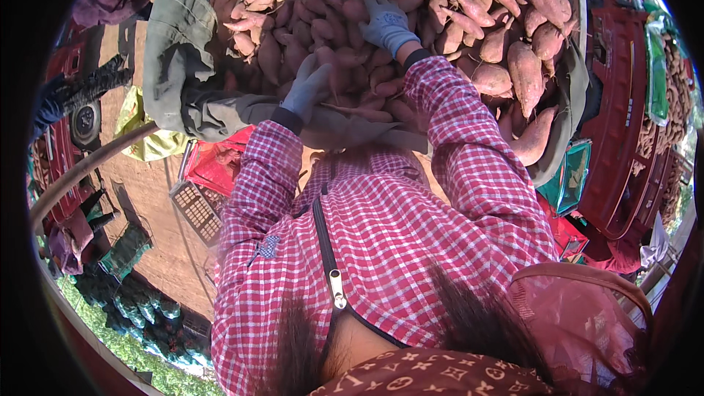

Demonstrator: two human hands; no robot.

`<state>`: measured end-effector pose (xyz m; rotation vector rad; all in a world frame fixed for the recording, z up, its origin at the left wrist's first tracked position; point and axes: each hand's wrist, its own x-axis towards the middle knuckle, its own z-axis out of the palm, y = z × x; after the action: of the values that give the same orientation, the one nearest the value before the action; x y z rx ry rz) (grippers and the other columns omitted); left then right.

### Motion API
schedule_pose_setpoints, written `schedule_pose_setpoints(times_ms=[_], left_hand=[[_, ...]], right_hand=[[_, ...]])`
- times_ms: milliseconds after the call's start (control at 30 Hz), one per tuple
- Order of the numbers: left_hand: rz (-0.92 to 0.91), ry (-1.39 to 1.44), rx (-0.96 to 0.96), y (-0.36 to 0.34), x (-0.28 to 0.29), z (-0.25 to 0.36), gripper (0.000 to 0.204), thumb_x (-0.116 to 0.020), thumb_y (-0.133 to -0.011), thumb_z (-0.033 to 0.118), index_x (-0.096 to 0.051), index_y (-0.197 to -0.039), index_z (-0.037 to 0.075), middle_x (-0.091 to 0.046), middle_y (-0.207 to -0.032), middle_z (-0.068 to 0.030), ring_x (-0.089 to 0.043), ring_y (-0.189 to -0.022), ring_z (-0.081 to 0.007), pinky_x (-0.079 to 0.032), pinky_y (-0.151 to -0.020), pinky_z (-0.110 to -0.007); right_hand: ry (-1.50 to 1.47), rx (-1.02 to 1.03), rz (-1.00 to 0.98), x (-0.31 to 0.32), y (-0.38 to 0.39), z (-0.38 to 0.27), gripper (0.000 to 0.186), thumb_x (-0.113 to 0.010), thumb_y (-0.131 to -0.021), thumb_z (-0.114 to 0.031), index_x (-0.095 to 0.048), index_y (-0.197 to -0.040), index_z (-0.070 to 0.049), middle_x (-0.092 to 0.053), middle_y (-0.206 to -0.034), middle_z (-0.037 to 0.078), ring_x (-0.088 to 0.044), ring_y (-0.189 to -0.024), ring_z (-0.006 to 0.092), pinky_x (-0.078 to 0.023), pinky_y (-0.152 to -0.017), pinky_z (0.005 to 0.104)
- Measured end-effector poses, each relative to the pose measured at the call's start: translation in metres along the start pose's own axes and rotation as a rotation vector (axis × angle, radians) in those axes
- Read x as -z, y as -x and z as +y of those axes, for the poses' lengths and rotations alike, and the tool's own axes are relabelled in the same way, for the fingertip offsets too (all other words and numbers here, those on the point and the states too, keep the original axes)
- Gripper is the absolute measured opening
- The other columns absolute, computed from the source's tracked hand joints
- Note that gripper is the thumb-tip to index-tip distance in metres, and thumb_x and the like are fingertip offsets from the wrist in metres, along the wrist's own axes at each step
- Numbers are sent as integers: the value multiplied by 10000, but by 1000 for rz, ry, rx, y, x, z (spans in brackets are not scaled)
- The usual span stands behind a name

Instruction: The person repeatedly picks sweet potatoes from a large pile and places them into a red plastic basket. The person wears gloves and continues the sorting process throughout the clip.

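A big heap of reddish sweet potatoes (301, 18) lies in front of me, partly in shade. My left hand (303, 89), in a grey glove, is at the near side of the heap. Its fingers are stretched and apart against the sweet potatoes, and no firm grip on one shows. Farther in and to the right, my right hand (386, 23) rests on the heap in a grey-blue glove. Its fingers point away from me and are spread over the sweet potatoes; the undersides of both hands are hidden.
A dark green cloth (180, 44) drapes over the heap's left and near edges. On the left are a wooden pole (92, 163), a yellow-green sack (143, 128), a red crate (213, 163) and a slatted crate (196, 213). A red truck (616, 117) stands at the right.
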<state>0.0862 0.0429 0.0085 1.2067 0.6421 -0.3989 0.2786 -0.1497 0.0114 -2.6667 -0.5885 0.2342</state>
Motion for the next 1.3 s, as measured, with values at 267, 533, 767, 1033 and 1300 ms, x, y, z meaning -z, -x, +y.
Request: schedule_pose_setpoints(times_ms=[267, 533, 767, 1033, 1300], left_hand=[[-48, -74, -114, 38, 2, 7, 618, -654, -1057, 288, -430, -1573, 32, -584, -1396, -73, -563, -1254, -170, -471, -1054, -327], [-88, -52, -269, 92, -20, -3, 544, -649, -1069, 284, -503, -1504, -7, -588, -1414, -69, -549, -1291, -155, -447, -1102, -306], [-86, 81, -337, 120, -26, -49, 481, -678, -1049, 265, -579, -1436, -2, -665, -1293, -96, -605, -1196, -174, -505, -1039, -331], [159, 249, -398, 157, 106, -84, 406, -532, -1116, 298, -628, -1355, -16, -714, -1271, -143, -700, -1155, -244, -543, -1061, -398], [683, 279, -442, 190, 241, -135, 417, -527, -1103, 266, -689, -922, -73, -741, -1184, -253, -727, -1074, -313, -561, -1032, -405]], right_hand=[[356, 124, -220, 3, -35, -15, 630, -737, -856, -389, -560, -1402, -130, -632, -1365, 183, -629, -1242, 389, -530, -1013, 516], [-46, 136, -319, -20, -13, -18, 874, -789, -763, -486, -498, -1517, -153, -622, -1418, 230, -594, -1321, 421, -488, -1120, 478], [-120, 121, -381, -38, 31, -13, 941, -823, -783, -377, -420, -1573, -62, -544, -1515, 262, -549, -1391, 418, -466, -1146, 451], [-153, 143, -278, -47, 68, 56, 793, -753, -883, -399, -498, -1513, 11, -533, -1522, 266, -510, -1434, 392, -422, -1189, 441], [-166, -137, -424, -43, 119, 83, 582, -703, -928, -382, -638, -1412, -67, -710, -1289, 217, -696, -1193, 312, -553, -999, 397]])
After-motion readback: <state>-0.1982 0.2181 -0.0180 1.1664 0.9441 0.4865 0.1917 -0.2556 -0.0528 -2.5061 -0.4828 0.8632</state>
